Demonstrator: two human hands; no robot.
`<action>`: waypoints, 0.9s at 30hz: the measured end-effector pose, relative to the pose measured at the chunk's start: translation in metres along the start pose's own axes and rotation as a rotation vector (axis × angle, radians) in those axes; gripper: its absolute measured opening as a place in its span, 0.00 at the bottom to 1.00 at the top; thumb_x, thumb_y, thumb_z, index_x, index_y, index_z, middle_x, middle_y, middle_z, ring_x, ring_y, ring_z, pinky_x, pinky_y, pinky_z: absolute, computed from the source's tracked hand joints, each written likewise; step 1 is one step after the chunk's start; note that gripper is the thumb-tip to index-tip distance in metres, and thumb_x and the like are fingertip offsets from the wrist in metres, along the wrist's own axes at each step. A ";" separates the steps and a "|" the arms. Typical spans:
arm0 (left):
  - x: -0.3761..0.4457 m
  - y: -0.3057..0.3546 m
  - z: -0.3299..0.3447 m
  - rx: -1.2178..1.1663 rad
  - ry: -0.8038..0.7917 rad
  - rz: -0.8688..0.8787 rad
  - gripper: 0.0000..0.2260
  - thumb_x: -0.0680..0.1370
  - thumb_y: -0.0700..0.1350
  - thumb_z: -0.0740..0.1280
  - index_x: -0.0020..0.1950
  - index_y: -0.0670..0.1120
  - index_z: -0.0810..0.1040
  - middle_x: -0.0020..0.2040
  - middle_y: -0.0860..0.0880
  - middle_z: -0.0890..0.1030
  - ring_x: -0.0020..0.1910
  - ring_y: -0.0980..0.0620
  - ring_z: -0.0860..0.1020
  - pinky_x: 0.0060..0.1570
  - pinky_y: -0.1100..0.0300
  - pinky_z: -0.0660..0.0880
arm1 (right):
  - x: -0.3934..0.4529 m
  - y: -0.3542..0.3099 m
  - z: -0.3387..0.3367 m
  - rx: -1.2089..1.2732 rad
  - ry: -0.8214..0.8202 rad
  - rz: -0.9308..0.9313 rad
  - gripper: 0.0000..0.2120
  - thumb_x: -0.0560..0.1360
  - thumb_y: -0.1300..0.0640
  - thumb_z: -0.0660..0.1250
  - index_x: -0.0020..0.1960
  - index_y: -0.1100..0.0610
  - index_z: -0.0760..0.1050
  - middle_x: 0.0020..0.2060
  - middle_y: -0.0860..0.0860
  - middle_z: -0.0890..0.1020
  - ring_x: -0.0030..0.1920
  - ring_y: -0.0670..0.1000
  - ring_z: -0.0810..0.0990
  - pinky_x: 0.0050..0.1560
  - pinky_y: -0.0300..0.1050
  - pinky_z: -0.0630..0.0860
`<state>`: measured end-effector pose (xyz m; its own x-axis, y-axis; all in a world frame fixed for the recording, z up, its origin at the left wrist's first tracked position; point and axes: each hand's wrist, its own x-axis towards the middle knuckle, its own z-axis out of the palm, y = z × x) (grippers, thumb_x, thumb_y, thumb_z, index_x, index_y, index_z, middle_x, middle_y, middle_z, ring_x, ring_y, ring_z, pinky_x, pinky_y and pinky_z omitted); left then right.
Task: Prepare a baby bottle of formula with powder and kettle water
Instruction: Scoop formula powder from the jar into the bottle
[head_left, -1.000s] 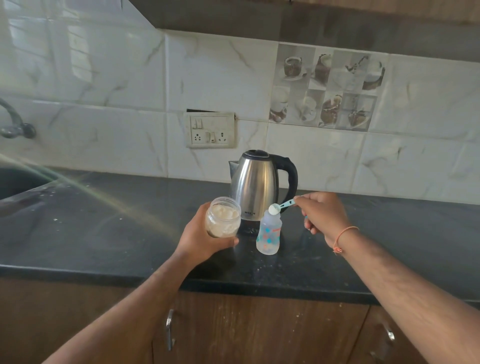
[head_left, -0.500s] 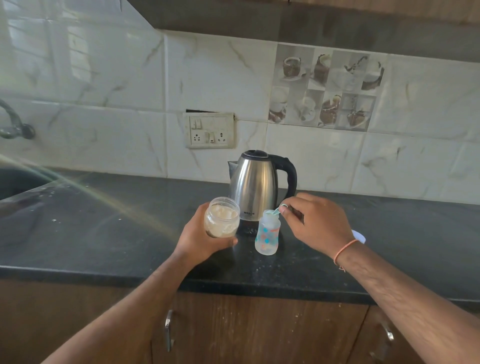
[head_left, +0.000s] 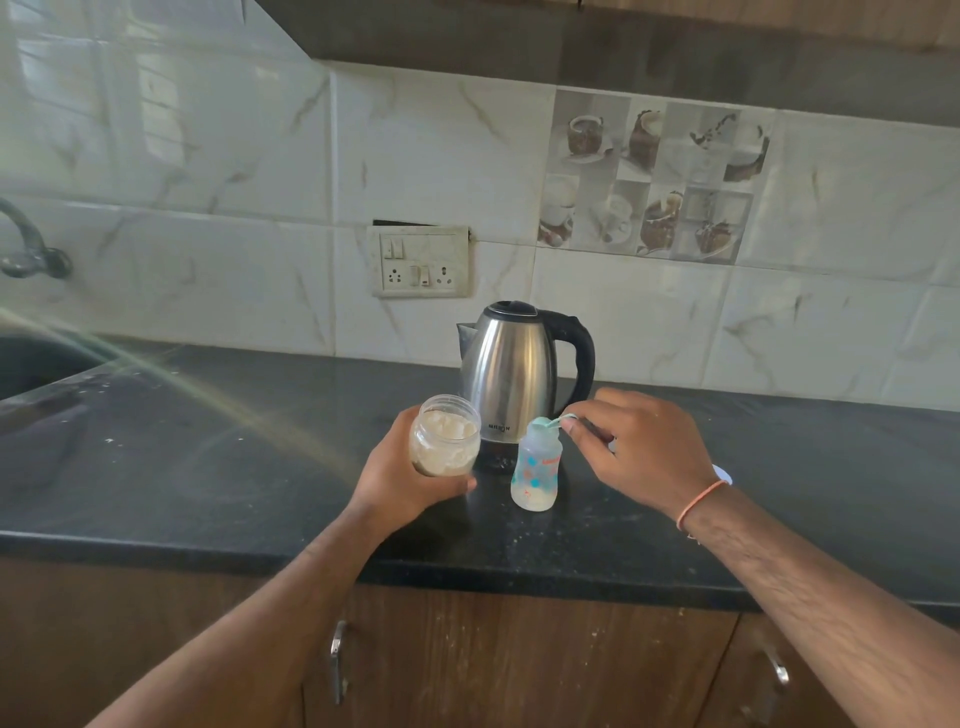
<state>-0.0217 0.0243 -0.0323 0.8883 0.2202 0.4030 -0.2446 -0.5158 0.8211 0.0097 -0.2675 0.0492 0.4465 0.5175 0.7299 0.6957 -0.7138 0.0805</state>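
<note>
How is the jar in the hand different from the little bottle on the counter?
The jar is wide and plain, while the bottle is slimmer with coloured prints. The jar is held up off the counter by the left hand; the bottle stands on it. The jar is nearly full of pale powder; the bottle has only a little at the bottom. Both are see-through and open on top.

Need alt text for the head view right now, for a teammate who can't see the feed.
The right hand tips a teal scoop over the mouth of an open baby bottle standing on a dark counter. The left hand holds an open jar of powder beside it; a steel kettle stands behind.
</note>
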 end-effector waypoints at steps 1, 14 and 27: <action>0.000 0.000 0.000 0.001 0.001 0.002 0.44 0.64 0.51 0.88 0.75 0.58 0.70 0.63 0.62 0.79 0.61 0.58 0.77 0.52 0.69 0.71 | 0.000 0.000 0.000 0.004 -0.007 -0.002 0.04 0.81 0.51 0.74 0.50 0.48 0.87 0.33 0.39 0.69 0.32 0.45 0.69 0.32 0.33 0.58; -0.001 0.002 0.000 0.010 -0.002 0.012 0.44 0.64 0.50 0.88 0.75 0.58 0.69 0.64 0.61 0.78 0.63 0.56 0.77 0.55 0.66 0.72 | 0.010 0.000 0.006 0.297 0.082 0.372 0.08 0.82 0.51 0.71 0.45 0.47 0.86 0.28 0.41 0.78 0.33 0.45 0.77 0.34 0.38 0.69; -0.005 0.006 0.000 0.025 -0.010 0.084 0.44 0.64 0.48 0.88 0.74 0.59 0.70 0.63 0.62 0.79 0.62 0.57 0.78 0.61 0.61 0.75 | 0.035 -0.052 0.024 0.282 0.020 0.043 0.09 0.83 0.46 0.69 0.54 0.48 0.87 0.43 0.41 0.80 0.45 0.44 0.76 0.42 0.41 0.75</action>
<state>-0.0274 0.0199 -0.0294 0.8688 0.1673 0.4661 -0.3087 -0.5530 0.7739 0.0026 -0.2007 0.0543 0.4696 0.4788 0.7418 0.8068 -0.5740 -0.1402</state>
